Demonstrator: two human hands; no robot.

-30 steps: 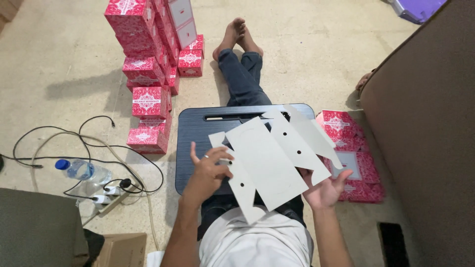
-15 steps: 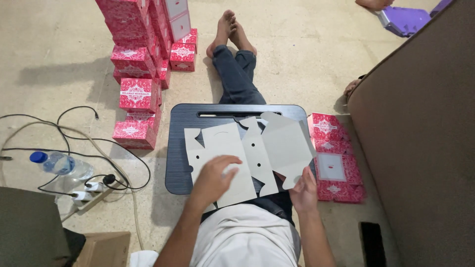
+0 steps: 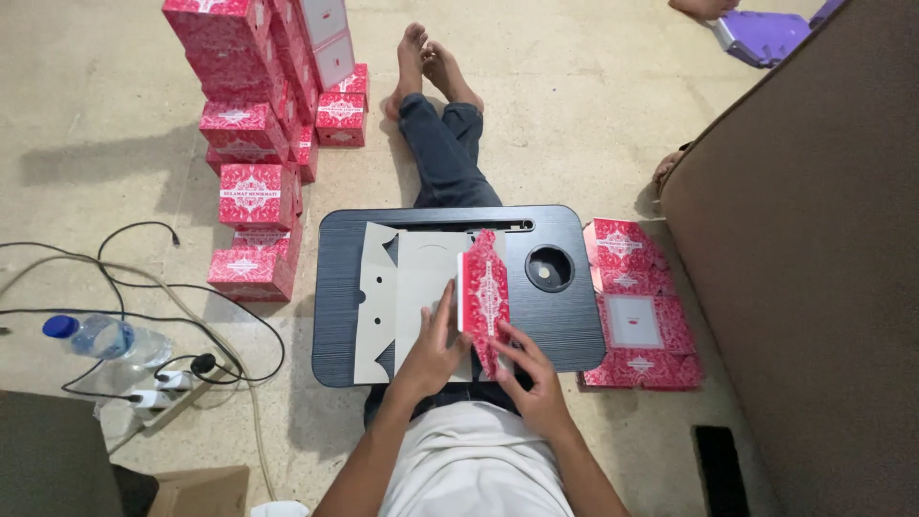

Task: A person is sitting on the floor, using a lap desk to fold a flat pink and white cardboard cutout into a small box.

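Observation:
A flat die-cut cardboard box blank (image 3: 402,287) lies grey side up on a black lap tray (image 3: 565,316) across my legs. Its right panel, printed red and white (image 3: 485,292), is folded up on edge. My left hand (image 3: 433,347) presses flat on the grey middle of the blank, beside the fold. My right hand (image 3: 528,369) grips the raised red panel from the right, near its lower end.
Finished red boxes (image 3: 251,191) are stacked on the floor to the left, up to a tall pile (image 3: 278,48). Flat red blanks (image 3: 637,316) lie right of the tray. A water bottle (image 3: 105,338), cables and power strip (image 3: 168,402) sit left. A brown panel (image 3: 814,249) stands right.
The blank, held up in the air a second ago, now lies on the tray. Its right panel has been folded upright, showing the red print.

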